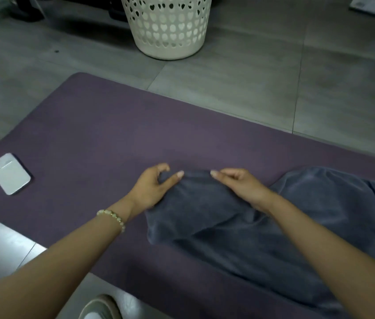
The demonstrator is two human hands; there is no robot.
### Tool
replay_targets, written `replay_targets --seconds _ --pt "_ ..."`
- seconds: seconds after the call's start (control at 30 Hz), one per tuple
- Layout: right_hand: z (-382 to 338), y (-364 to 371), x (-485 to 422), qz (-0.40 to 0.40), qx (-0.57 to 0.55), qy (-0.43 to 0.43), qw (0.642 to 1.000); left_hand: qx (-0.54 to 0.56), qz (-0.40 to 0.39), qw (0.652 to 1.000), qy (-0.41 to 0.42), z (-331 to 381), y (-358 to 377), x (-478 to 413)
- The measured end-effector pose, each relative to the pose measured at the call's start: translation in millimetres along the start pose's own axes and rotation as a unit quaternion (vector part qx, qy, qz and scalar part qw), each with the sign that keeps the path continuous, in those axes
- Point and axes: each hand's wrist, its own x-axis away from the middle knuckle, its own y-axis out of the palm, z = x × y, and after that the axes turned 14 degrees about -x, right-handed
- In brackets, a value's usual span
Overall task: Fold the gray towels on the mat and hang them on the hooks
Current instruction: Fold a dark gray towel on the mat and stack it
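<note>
The gray towel (251, 231) is lying rumpled across the right half of the purple mat (89, 134), and the folding is only just starting: no neat fold is showing yet. The left hand (152, 187) is pinching the towel's far left corner, and the right hand (237, 187), fingers curled, is gripping the same far edge close beside it. No hooks are showing, so hanging is still ahead. A phone (9, 173) is resting on the mat's left end.
</note>
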Motion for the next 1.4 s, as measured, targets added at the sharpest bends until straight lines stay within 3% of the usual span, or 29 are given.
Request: replay_targets --seconds 0.1,0.17,0.23,0.3,0.37,0.43,0.5,0.57,0.67,0.77,0.87,1.0,1.07,1.13,1.2,1.3,1.4 --pt "-47 6 -47 0.067 0.039 -0.159 0.984 -0.005 0.125 0.992 0.034 18 -31 -48" --pt "-69 5 -83 0.133 0.052 -0.201 0.969 0.000 0.164 0.986 0.021 20 -48 -78" --pt "-71 -1 -113 0.197 0.099 -0.191 0.957 -0.013 0.147 0.988 -0.040 3 -52 -97" --pt "-54 -3 -121 0.232 0.148 -0.144 0.950 -0.022 0.091 0.982 -0.163 -23 -38 -93" --pt "-28 4 -110 0.215 0.169 -0.164 0.948 -0.060 0.049 0.967 -0.243 -53 -17 -75" --pt "4 15 -91 0.154 0.200 -0.195 0.948 -0.099 0.000 0.958 -0.270 -80 1 -52" --pt "33 27 -74 0.092 0.230 -0.169 0.954 -0.129 -0.019 0.943 -0.305 -100 10 -33" --pt "60 34 -62 0.047 0.275 -0.112 0.954 -0.135 0.013 0.931 -0.339 -111 12 -21" --pt "89 35 -56 0.053 0.309 -0.030 0.949 -0.067 0.037 0.939 -0.337 -120 10 -16" --pt "99 38 -62 0.118 0.278 -0.029 0.953 0.059 0.076 0.935 -0.342 -113 10 -18" --pt "104 46 -70 0.146 0.321 -0.044 0.935 0.227 0.081 0.893 -0.379 -107 16 -25" --pt "103 45 -80 0.178 0.327 -0.029 0.928 0.369 0.123 0.821 -0.419 -109 16 -30" --pt "98 40 -83 0.147 0.270 -0.007 0.952 0.444 0.135 0.780 -0.420 -111 12 -31" --pt "87 41 -78 0.087 0.148 0.024 0.985 0.488 0.133 0.763 -0.402 -113 4 -33" --pt "74 52 -69 0.017 0.067 0.063 0.996 0.469 0.139 0.787 -0.376 -114 -9 -35" --pt "59 82 -53 -0.072 0.035 0.087 0.993 0.404 0.169 0.841 -0.317 -114 -35 -29" --pt "53 114 -43 -0.139 0.028 0.089 0.986 0.362 0.252 0.856 -0.271 -119 -58 -17"
